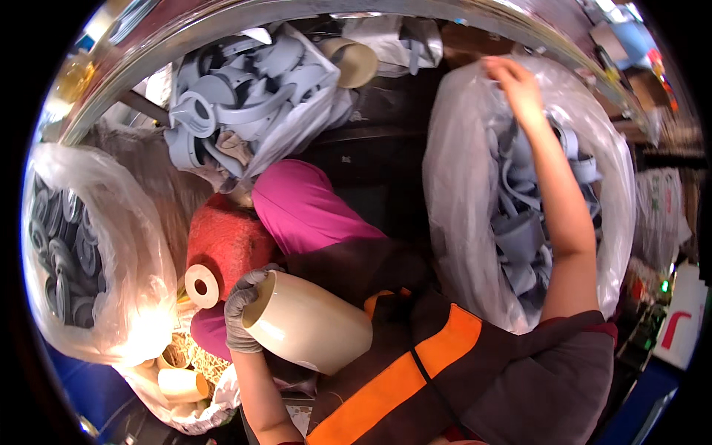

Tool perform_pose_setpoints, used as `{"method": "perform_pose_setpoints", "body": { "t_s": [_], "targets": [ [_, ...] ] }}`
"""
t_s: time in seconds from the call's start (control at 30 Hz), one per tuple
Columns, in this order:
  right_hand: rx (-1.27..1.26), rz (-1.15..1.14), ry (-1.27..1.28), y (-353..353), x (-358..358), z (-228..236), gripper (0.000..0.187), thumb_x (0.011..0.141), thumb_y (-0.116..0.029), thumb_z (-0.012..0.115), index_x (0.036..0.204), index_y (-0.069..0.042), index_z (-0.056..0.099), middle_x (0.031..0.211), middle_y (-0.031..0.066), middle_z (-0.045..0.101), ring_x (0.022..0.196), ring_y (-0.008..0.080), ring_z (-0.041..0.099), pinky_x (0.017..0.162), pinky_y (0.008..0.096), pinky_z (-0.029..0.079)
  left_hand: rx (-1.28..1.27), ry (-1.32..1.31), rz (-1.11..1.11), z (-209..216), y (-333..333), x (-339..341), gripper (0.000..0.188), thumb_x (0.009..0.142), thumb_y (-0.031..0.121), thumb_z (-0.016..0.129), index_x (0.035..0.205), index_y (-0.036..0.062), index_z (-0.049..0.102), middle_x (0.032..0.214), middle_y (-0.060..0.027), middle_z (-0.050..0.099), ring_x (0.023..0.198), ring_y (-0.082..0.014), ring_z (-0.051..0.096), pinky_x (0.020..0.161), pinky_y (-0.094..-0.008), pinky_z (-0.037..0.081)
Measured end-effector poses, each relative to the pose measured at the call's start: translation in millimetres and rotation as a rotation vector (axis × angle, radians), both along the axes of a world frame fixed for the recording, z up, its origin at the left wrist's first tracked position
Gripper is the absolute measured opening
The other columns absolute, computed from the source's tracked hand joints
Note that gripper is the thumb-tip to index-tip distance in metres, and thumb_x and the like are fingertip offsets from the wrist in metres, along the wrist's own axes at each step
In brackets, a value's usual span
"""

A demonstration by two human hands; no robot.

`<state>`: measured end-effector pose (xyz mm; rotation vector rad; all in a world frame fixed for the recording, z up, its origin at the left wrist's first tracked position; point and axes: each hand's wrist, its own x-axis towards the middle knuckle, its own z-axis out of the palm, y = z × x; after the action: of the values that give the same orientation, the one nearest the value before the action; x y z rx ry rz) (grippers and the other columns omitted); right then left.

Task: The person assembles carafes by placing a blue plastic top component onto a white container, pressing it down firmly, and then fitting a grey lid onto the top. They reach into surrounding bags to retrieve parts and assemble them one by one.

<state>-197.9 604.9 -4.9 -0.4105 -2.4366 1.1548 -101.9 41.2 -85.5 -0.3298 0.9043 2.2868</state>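
Observation:
My left hand (pixel 245 311), in a grey glove, is closed round the rim of a cream plastic container (pixel 311 319). This smooth, rounded cylinder lies tilted across my lap, its open mouth facing left. My right hand (pixel 515 85) is bare and stretched far forward, its fingers bent at the far rim of a large clear plastic bag (pixel 460 170); they seem to pinch the film. Beneath that forearm, grey plastic parts (pixel 519 241) fill the bag, several with curved handles. A roll of cream tape (pixel 202 285) lies beside my left hand, against a red fuzzy cloth (pixel 230 237).
At the far left centre, a white sack (pixel 297 137) overflows with grey handled parts. Another clear bag (pixel 141 252) at the left holds grey round pieces. Cream pieces (pixel 182 384) lie in a sack at the lower left. A metal rail (pixel 341 13) curves along the far edge.

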Motion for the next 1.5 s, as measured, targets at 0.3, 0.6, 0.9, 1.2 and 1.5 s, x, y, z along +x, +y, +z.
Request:
{"method": "perform_pose_setpoints", "body": {
  "t_s": [0.3,0.6,0.9,1.2,1.5],
  "targets": [
    [-0.57,-0.458,-0.343,86,143,-50,0.043,0.082,-0.048,0.07,0.094,-0.008,0.064,0.074,0.0001,0.056,0.057,0.0109,0.05,0.054,0.0252,0.041,0.094,0.064,-0.046,3,12,8,0.035,0.077,0.015,0.06,0.108,-0.0008,0.064,0.122,-0.0207,0.056,0.109,-0.032,0.056,0.097,-0.0397,0.046],
    [-0.837,0.145,-0.178,-143,46,97,0.031,0.093,-0.036,0.06,0.085,-0.006,0.063,0.068,0.0011,0.061,0.058,0.0117,0.058,0.054,0.0279,0.05,-0.038,0.526,-0.095,12,6,-4,0.033,0.086,0.017,0.059,0.112,-0.0036,0.06,0.123,-0.0213,0.056,0.111,-0.0309,0.058,0.096,-0.0364,0.046],
    [-0.93,0.885,-0.737,-357,16,0,0.047,0.096,-0.043,0.05,0.121,-0.003,0.052,0.106,0.0062,0.061,0.097,0.015,0.06,0.083,0.0289,0.049,0.05,0.358,-0.046,38,-10,17,0.058,0.083,0.026,0.07,0.131,0.0009,0.049,0.124,-0.0104,0.059,0.113,-0.0217,0.057,0.1,-0.0359,0.043],
    [-0.382,0.863,-0.258,-358,77,-19,0.049,0.089,-0.012,0.063,0.132,0.003,0.047,0.12,0.0131,0.057,0.109,0.0145,0.053,0.092,0.0274,0.043,0.349,0.07,0.243,12,-13,48,0.058,0.09,0.035,0.064,0.131,-0.003,0.047,0.123,-0.0139,0.059,0.112,-0.0224,0.059,0.099,-0.0352,0.046],
    [-0.696,0.947,-0.942,-377,43,14,0.035,0.096,-0.023,0.056,0.121,0.002,0.056,0.065,-0.0077,0.042,0.053,0.0006,0.034,0.046,0.0186,0.027,0.357,0.02,0.526,8,-11,54,0.074,0.092,0.059,0.045,0.139,0.0027,0.038,0.137,-0.0156,0.048,0.123,-0.0254,0.05,0.106,-0.0403,0.041]
  ]
}}
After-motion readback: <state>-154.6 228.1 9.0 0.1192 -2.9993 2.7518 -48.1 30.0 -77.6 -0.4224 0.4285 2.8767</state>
